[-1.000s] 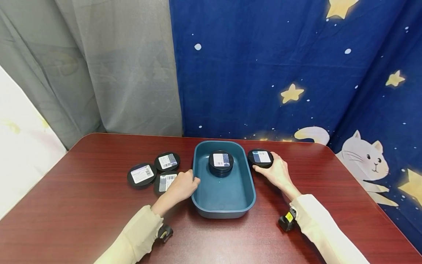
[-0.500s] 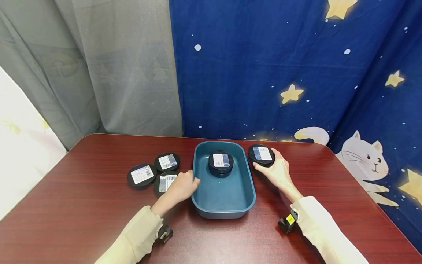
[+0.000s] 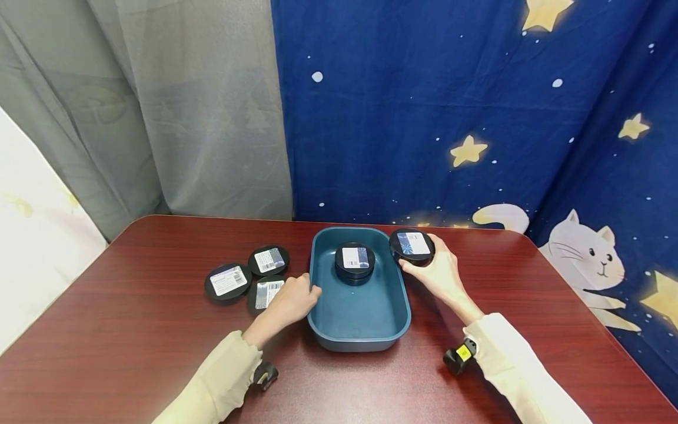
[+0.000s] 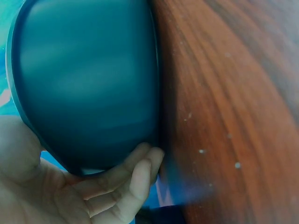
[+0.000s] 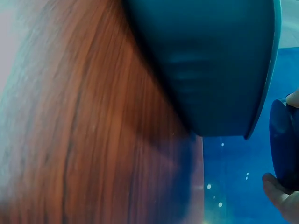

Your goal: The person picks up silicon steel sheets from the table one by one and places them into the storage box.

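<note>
A teal rectangular bin point(image 3: 360, 315) stands on the table. My left hand point(image 3: 292, 300) holds its left rim; the left wrist view shows the thumb near the rim and curled fingers against the outer wall point(image 4: 88, 84). My right hand point(image 3: 444, 272) grips a round black container point(image 3: 412, 247) with a white-and-blue label on top, raised beside the bin's far right rim. In the right wrist view, this container point(image 5: 283, 144) sits between thumb and fingers at the right edge. Inside the bin, towards the far end, lies another black round container point(image 3: 354, 262), perhaps two stacked; I cannot tell.
Left of the bin lie three flat round black containers: one at the left point(image 3: 228, 281), one at the back point(image 3: 269, 259), and one point(image 3: 267, 293) partly behind my left hand. The red-brown table point(image 3: 132, 330) ends at a blue starry curtain point(image 3: 381, 118) and a grey curtain point(image 3: 212, 118).
My right hand has lifted the round black container off the table and shifted it left to the bin's right rim. The left hand and the bin have stayed in place.
</note>
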`<state>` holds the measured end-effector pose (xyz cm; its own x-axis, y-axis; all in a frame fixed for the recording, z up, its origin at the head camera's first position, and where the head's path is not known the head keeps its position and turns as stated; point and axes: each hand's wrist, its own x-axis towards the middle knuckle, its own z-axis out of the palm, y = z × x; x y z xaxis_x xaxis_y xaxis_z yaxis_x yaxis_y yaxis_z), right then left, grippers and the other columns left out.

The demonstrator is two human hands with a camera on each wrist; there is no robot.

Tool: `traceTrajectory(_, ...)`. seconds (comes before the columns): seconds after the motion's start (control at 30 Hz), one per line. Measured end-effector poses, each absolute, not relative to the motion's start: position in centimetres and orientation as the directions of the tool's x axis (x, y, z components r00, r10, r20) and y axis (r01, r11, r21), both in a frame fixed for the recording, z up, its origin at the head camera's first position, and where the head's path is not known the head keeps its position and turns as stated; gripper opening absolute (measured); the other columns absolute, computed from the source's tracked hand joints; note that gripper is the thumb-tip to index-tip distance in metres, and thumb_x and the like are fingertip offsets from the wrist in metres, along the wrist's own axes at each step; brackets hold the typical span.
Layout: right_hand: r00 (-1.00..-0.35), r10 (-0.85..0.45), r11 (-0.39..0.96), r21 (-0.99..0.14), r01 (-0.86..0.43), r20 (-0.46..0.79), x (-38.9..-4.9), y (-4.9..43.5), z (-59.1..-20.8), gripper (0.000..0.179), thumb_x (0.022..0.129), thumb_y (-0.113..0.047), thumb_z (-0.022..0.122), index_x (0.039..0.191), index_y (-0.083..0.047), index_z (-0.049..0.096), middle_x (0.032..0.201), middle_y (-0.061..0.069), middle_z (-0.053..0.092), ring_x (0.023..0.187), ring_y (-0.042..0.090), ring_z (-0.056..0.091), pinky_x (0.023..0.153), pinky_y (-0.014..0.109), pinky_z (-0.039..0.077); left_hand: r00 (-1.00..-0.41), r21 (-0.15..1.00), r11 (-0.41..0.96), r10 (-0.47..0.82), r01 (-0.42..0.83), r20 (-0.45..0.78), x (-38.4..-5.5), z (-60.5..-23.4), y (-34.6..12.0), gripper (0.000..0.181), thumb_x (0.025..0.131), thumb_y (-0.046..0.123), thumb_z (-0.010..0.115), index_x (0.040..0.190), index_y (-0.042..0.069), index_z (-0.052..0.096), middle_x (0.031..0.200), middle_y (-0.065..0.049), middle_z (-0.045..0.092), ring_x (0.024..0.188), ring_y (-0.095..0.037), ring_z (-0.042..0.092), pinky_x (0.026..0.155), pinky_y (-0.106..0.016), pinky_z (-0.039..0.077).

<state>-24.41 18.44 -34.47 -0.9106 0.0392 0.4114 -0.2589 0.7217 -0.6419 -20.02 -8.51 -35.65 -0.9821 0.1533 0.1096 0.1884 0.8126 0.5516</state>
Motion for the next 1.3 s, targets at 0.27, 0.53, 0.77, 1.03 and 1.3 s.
traceTrajectory(0.27,-0.903,0.004,0.712,-0.635,-0.299,0.43,-24.4,17.6,-34.2,0.073,0.063,-0.027,0.077,0.122,0.0,0.045,0.116,0.017,0.054,0.102,0.033,0.052,0.087,0.043,0.039,-0.983,0.545,0.818,0.146,0.182,0.11,-20.1,-35.7,-8.5,0.018,0.081,0.011,0.047,0.08,-0.006,0.054,0.059,-0.009,0.046,0.058,-0.022,0.05,0.055,-0.034,0.041)
traceTrajectory(0.53,-0.888,-0.066,0.703,-0.61,-0.365,0.456,-24.4,16.4,-34.0,0.068,0.061,-0.029,0.078,0.117,-0.003,0.049,0.109,0.014,0.058,0.096,0.03,0.055,0.083,0.042,0.041,-0.983,0.545,0.818,0.148,0.185,0.11,-20.2,-35.9,-8.5,0.018,0.081,0.012,0.047,0.08,-0.005,0.054,0.059,-0.008,0.045,0.058,-0.021,0.049,0.055,-0.034,0.041)
traceTrajectory(0.77,-0.875,-0.136,0.696,-0.584,-0.418,0.464,-24.6,15.2,-33.8,0.067,0.062,-0.031,0.077,0.115,0.0,0.05,0.106,0.016,0.059,0.095,0.029,0.055,0.082,0.042,0.041,-0.983,0.549,0.815,0.149,0.185,0.111,-20.3,-35.8,-8.5,0.018,0.082,0.012,0.047,0.08,-0.005,0.054,0.058,-0.008,0.045,0.057,-0.021,0.049,0.054,-0.033,0.041)
traceTrajectory(1.03,-0.884,-0.178,0.701,-0.575,-0.422,0.431,-24.9,14.2,-33.9,0.068,0.061,-0.033,0.076,0.116,-0.001,0.049,0.104,0.014,0.059,0.094,0.028,0.055,0.082,0.041,0.041,-0.982,0.549,0.814,0.15,0.189,0.115,-20.3,-35.8,-8.6,0.017,0.081,0.012,0.047,0.079,-0.004,0.053,0.058,-0.008,0.045,0.057,-0.021,0.049,0.054,-0.033,0.041)
traceTrajectory(1.3,-0.889,-0.22,0.711,-0.559,-0.427,0.401,-25.3,13.3,-34.0,0.071,0.061,-0.034,0.077,0.117,0.001,0.048,0.106,0.015,0.057,0.096,0.03,0.053,0.085,0.043,0.039,-0.981,0.539,0.82,0.149,0.191,0.122,-20.3,-35.8,-8.6,0.017,0.081,0.012,0.047,0.079,-0.004,0.054,0.059,-0.008,0.046,0.058,-0.022,0.05,0.055,-0.035,0.042)
